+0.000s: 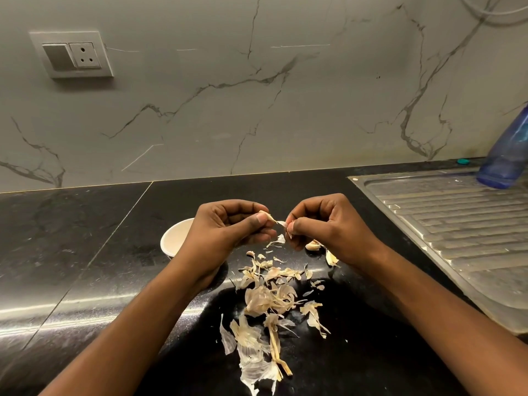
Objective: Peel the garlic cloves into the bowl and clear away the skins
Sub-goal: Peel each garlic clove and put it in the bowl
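My left hand (228, 227) pinches a garlic clove (267, 216) between thumb and fingers above the black counter. My right hand (328, 224) pinches a strip of its skin (282, 223) at the clove's tip. A white bowl (174, 238) stands on the counter behind my left wrist, partly hidden by it; its contents are hidden. A heap of papery garlic skins (268, 301) lies on the counter between my forearms. Two unpeeled cloves (314, 245) lie under my right hand.
A steel sink drainboard (457, 224) takes up the right side, with a blue plastic bottle (508, 155) at its far end. A marble wall with a socket plate (71, 54) rises behind the black counter (85, 252).
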A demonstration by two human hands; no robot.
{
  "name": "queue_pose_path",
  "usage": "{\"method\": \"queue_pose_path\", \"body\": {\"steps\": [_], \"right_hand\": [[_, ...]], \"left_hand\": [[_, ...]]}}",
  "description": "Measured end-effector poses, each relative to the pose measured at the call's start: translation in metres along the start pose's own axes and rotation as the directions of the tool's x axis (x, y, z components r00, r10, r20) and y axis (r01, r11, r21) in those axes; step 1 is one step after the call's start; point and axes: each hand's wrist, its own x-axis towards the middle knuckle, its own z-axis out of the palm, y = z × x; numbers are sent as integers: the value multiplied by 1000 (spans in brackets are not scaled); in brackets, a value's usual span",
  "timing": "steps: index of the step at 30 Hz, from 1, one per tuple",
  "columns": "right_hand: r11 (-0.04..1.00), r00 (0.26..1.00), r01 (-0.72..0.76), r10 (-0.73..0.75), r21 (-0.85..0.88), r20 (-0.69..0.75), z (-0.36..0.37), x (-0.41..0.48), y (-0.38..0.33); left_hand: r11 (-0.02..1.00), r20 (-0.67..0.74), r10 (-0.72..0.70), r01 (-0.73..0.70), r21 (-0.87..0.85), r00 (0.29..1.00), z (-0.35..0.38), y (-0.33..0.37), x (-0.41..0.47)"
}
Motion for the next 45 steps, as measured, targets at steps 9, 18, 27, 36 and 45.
{"method": "queue_pose_path", "body": {"steps": [9, 18, 27, 36, 45], "right_hand": [[990, 995, -96, 92, 106, 42, 3, 1, -1], [993, 993, -120, 120, 5, -6, 4, 2, 1], [995, 999, -49, 50, -92, 3, 6, 0, -3], [982, 998, 59, -59, -178, 1, 7, -4, -3], [976, 989, 146, -142, -158, 36, 5, -5, -3]], "left_hand": [[982, 2, 111, -110, 153, 994, 1, 2, -1], [959, 19, 133, -133, 252, 991, 3, 3, -4], [974, 21, 61, -64, 217, 998, 6, 2, -4], [990, 52, -85, 79, 115, 995, 5, 3, -3], [937, 101, -314, 325, -125, 944, 5, 7, -2]]}}
